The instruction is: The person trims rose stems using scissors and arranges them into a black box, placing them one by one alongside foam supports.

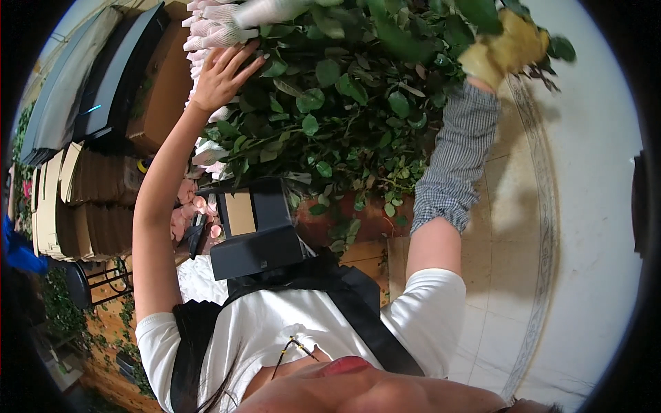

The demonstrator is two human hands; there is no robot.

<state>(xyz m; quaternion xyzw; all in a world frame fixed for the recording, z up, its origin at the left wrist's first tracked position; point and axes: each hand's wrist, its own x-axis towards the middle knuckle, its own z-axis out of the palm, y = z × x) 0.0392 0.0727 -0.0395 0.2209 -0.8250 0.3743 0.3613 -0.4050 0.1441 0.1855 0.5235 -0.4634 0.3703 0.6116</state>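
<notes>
Along the left edge of the leafy rose pile (pixel 330 103), a column of mesh-sleeved flower heads (pixel 215 34) faces outward, the stems running rightward from it. Beside those heads, the bare left hand (pixel 226 76) lies with fingers spread at the leaves, its grip released and closed on nothing visible. At the pile's far right corner, the gloved right hand (pixel 506 48) is blurred among leaves and stems; its fingers look curled, but I cannot tell whether that grip is clenched on a stem. Over the pile's far left part, a pale sleeved bloom (pixel 272 10) is also blurred. The step in hand seems to be laying or straightening stems; the next move probably calls for lining up the heads without crushing them. On the pile's near side stands an open black box (pixel 258 251), with pink petals (pixel 184 213) left of it.
</notes>
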